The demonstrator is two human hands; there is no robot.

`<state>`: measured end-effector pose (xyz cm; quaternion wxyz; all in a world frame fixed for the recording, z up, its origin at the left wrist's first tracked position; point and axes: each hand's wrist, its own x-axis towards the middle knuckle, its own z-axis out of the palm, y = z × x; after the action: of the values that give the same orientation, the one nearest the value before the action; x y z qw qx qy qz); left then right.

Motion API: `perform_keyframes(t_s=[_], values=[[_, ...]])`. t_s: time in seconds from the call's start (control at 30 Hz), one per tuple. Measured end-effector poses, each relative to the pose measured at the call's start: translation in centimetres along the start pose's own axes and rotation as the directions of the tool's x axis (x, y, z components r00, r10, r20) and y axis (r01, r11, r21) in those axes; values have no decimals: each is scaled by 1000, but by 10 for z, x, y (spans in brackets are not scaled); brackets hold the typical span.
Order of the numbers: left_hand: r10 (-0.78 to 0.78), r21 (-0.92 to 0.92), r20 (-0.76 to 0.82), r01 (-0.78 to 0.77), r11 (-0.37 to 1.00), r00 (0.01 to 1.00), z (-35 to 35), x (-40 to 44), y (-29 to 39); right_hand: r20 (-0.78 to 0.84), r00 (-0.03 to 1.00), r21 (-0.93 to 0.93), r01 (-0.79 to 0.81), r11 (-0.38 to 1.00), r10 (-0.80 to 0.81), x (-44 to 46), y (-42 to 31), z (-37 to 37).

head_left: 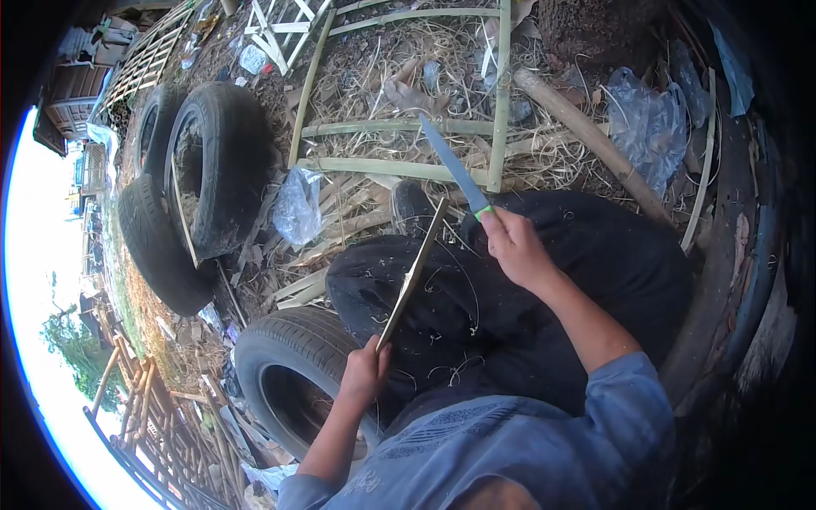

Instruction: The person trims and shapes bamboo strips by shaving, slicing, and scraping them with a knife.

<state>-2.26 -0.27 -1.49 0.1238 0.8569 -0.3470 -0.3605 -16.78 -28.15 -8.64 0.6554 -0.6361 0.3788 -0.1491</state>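
Note:
My left hand (365,371) is closed around the lower end of a bamboo strip (414,274), which slants up and away over my dark trousers. A pale, shaved patch shows midway along the strip. In my right hand (513,246) is a knife (455,167) with a long grey blade and a bit of green at the handle; most of the handle is hidden in my fist. The blade points up and forward, apart from the strip. Thin curled shavings (459,369) lie on my trousers.
A bamboo frame (399,167) lies ahead on ground littered with shavings. Old tyres (228,161) stand at the left, and another tyre (293,340) is beside my left arm. A wooden pole (586,136) and plastic bags (646,123) lie at the right. A tree trunk (599,34) rises behind.

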Motion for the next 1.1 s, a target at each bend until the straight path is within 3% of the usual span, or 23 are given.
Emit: perform_keyframes(t_s=[0.1,0.17,0.27,0.33,0.43,0.47,0.5,0.57,0.63,0.7,0.77,0.83,0.87,0.9,0.97,1.0,1.1], values=[[-24,-3,9,24,1000,1000,0,1,0,277,960,-135,77,988,-37,-6,-2,4],[-9,-5,4,9,1000,1000,1,2,-2,110,983,-82,157,984,-148,-9,1,15],[18,-14,-12,-18,1000,1000,2,0,-5,-13,1000,69,21,997,-20,2,1,2],[42,-28,-22,-43,999,999,3,0,-5,117,993,-24,7,1000,-4,5,2,-3],[28,-30,-20,-29,999,999,1,3,-2,305,948,-142,140,980,-91,-5,2,8],[23,-26,-12,-24,999,1000,1,3,-1,153,981,-108,133,985,-116,-7,0,13],[16,-21,-3,-16,1000,1000,0,1,-1,153,982,-103,131,986,-115,-5,-1,10],[7,-11,-3,-7,1000,1000,0,0,-1,10,998,40,-67,997,67,5,-3,-4],[10,-5,1,-10,1000,1000,1,2,-1,20,999,-3,-28,1000,28,4,-2,-6],[4,-17,-8,-4,1000,1000,1,2,-2,302,947,-142,156,978,-107,-5,-1,6],[19,-28,-11,-19,999,1000,2,2,-2,223,965,-129,167,978,-135,-6,1,8],[30,-31,-11,-30,999,1000,1,1,-1,1,1000,72,22,997,-22,4,3,3],[10,-17,-7,-11,1000,1000,1,1,0,-27,999,20,39,999,-38,7,-2,-5],[-7,-5,-6,7,1000,1000,1,2,2,-37,999,22,36,999,-35,5,-3,-5],[-12,-5,3,12,1000,1000,1,2,2,132,991,-14,1,1000,1,3,-5,-5],[-30,-8,5,30,1000,1000,1,2,2,134,991,-39,13,999,-8,4,-5,-7],[-17,16,2,17,1000,1000,2,2,-2,-20,999,93,37,995,-35,8,6,0]])
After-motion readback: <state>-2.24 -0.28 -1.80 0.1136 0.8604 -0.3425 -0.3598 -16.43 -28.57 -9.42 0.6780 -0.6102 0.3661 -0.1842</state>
